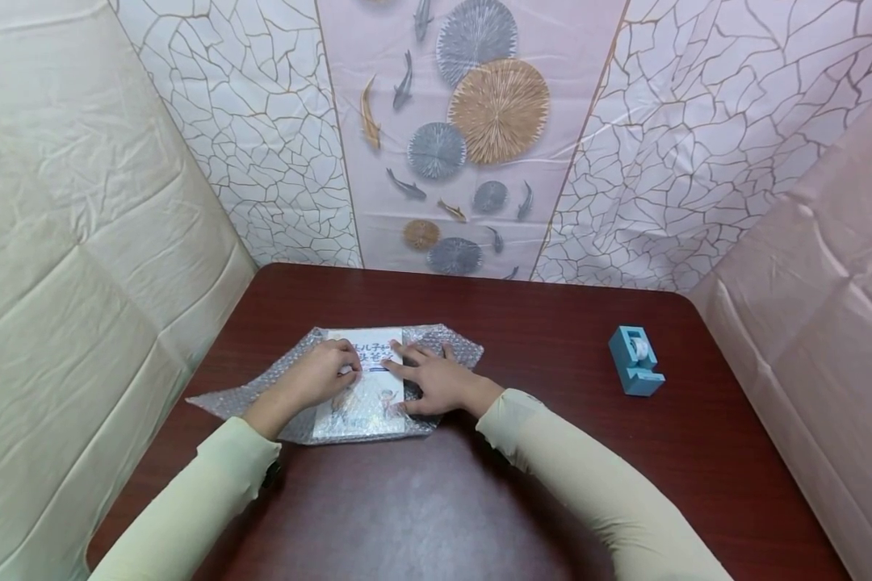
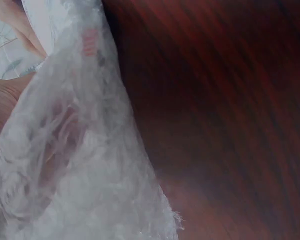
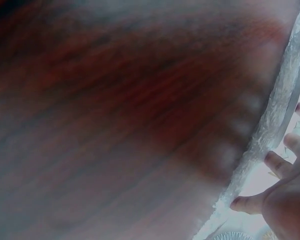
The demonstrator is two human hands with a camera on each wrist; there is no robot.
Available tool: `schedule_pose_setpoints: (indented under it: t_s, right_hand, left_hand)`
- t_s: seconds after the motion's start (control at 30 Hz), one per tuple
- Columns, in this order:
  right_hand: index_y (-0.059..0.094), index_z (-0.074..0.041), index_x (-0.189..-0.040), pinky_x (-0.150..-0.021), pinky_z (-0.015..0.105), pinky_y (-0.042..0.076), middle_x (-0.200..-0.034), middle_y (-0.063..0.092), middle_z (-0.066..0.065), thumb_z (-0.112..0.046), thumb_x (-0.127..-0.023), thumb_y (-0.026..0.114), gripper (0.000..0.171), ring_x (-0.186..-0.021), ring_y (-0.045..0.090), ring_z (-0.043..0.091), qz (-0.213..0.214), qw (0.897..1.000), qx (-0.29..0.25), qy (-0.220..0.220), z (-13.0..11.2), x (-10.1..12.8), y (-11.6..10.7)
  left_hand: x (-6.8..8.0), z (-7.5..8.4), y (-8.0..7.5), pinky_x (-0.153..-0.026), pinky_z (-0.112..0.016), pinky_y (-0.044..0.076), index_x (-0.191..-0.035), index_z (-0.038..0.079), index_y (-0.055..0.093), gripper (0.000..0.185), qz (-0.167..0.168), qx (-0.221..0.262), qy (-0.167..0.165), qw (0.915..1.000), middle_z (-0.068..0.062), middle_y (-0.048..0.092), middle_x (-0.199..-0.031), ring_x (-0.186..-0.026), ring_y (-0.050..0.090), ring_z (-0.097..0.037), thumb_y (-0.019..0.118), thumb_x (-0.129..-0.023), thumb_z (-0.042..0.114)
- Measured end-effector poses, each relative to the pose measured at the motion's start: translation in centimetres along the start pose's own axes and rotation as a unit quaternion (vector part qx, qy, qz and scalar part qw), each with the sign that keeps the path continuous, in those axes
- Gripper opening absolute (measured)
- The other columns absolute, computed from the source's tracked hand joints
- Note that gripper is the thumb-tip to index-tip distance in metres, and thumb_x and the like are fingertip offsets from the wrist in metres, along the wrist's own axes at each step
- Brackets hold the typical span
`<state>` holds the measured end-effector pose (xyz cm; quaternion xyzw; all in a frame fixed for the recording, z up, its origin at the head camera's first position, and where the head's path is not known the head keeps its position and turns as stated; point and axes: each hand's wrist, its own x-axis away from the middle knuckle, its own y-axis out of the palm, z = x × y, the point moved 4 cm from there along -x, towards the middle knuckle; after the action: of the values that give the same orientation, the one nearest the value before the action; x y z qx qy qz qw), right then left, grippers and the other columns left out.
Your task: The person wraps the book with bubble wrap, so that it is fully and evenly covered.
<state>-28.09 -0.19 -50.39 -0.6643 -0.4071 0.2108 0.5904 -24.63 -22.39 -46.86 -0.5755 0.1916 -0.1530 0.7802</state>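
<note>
A book point(image 1: 379, 389) with a white cover and blue lettering lies on a sheet of bubble wrap point(image 1: 450, 339); shiny clear film shows over its lower part. My left hand point(image 1: 324, 373) rests over the book's left half, fingers bent and thumb near the index finger; I cannot tell whether it pinches a film edge. With fingers spread, my right hand point(image 1: 436, 381) touches the book's right edge and the wrap beside it. In the left wrist view, the bubble wrap point(image 2: 100, 165) hides most of the left hand. The right wrist view shows the right hand's fingers point(image 3: 280, 165) spread behind the wrap's edge.
A blue tape dispenser point(image 1: 635, 363) with a clear roll stands at the right on the dark red table point(image 1: 552, 484). The wrap's pointed left end point(image 1: 221, 399) reaches close to the table's left edge. Patterned and padded fabric walls surround the back and sides.
</note>
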Motion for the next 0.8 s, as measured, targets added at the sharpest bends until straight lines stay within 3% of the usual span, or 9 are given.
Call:
schedule_pose_setpoints:
  t_s: [0.27,0.53,0.8]
  right_hand:
    - [0.024,-0.038,-0.177,-0.128,0.085,0.013,-0.189,0.006,-0.002,-0.069,-0.107,0.058,0.084,-0.174,0.015,0.035,0.003,1.0,-0.005,0.001,-0.08,0.09,-0.29]
    - [0.028,-0.038,-0.176,-0.128,0.085,0.012,-0.189,0.01,-0.003,-0.069,-0.113,0.038,0.07,-0.174,0.016,0.036,0.0,0.999,-0.039,0.004,-0.06,-0.33,-0.08]
    - [0.026,-0.039,-0.177,-0.128,0.086,0.012,-0.189,0.009,-0.003,-0.079,-0.105,0.05,0.086,-0.174,0.016,0.035,0.006,0.999,-0.029,0.011,-0.14,-0.08,-0.24]
  left_hand:
    - [-0.23,-0.4,0.34,-0.092,-0.048,0.064,-0.092,0.014,0.085,0.007,0.019,0.002,-0.022,0.9996,-0.005,0.08,-0.102,-0.095,0.078,-0.026,0.08,-0.097,0.011]
    - [-0.02,-0.61,0.68,-0.091,-0.049,0.064,-0.093,0.017,0.085,0.005,0.014,-0.021,-0.057,0.998,-0.002,0.082,-0.101,-0.094,0.078,-0.026,0.084,-0.097,0.018]
    - [-0.3,-0.48,0.45,-0.088,-0.048,0.063,-0.09,0.017,0.082,0.006,0.028,-0.019,-0.063,0.9974,-0.002,0.081,-0.095,-0.09,0.078,-0.024,0.083,-0.097,0.016]
